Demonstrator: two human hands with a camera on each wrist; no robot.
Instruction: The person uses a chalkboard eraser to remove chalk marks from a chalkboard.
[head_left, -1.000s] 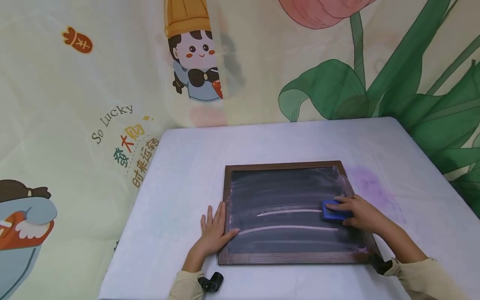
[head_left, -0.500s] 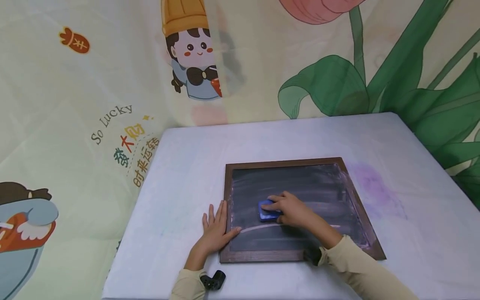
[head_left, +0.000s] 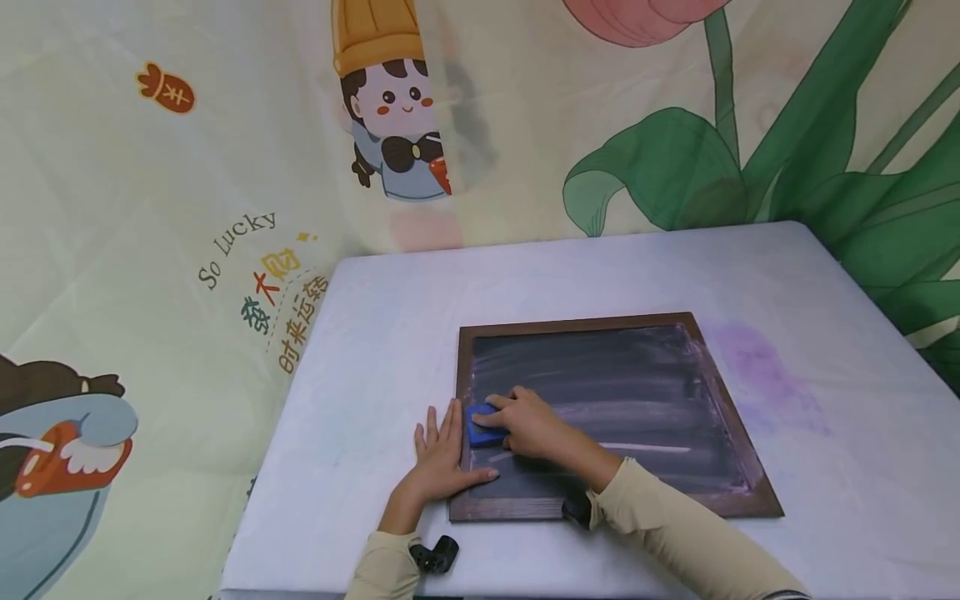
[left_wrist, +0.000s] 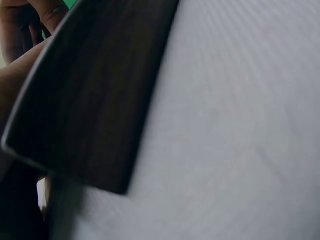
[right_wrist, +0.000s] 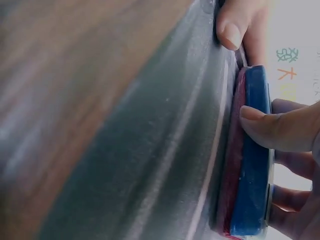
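The right hand (head_left: 534, 423) pinches a blue eraser (head_left: 483, 435) on the chalkboard (head_left: 600, 367), the left hand (head_left: 441, 468) spread across its left edge.

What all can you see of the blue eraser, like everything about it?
The blue eraser is an oblong block: a plastic-looking blue body over a dark red, felt-like pad. It lies pad-down on the chalkboard, near the left frame and close to the left hand; whether it touches either is hard to tell. The right hand grips it, thumb on one long side, fingers partly covering its top.
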